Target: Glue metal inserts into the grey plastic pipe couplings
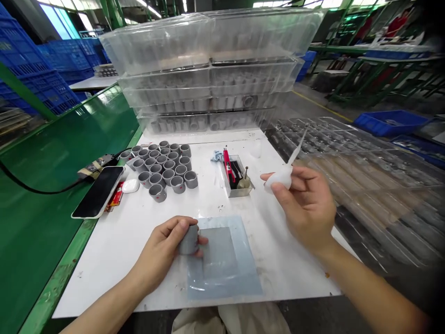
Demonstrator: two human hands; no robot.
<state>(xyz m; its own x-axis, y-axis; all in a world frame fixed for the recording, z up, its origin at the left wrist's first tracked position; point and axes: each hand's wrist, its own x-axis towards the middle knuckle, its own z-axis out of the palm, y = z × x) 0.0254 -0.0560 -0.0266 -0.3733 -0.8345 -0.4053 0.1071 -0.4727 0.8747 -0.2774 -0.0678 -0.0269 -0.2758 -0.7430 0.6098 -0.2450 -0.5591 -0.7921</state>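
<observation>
My left hand [174,241] is closed around a grey cylindrical sleeve [188,240], above the left edge of a light-blue sheet [248,260] with a grey square pad [220,250] on it. In my right hand [308,204] is a small white squeeze bottle [282,175], its thin nozzle pointing up and to the right. The bottle is raised over the right side of the white table [153,273]. Several more grey sleeves [168,177] stand in a cluster at the back left, some with a small red mark.
Behind rise stacked clear plastic trays [208,74] with grey parts inside. A small metal box [239,191] holds a red cutter [228,164] and a small pot. To the left lie a phone [99,192] and a white case [130,186]. Empty clear trays [375,185] fill the right.
</observation>
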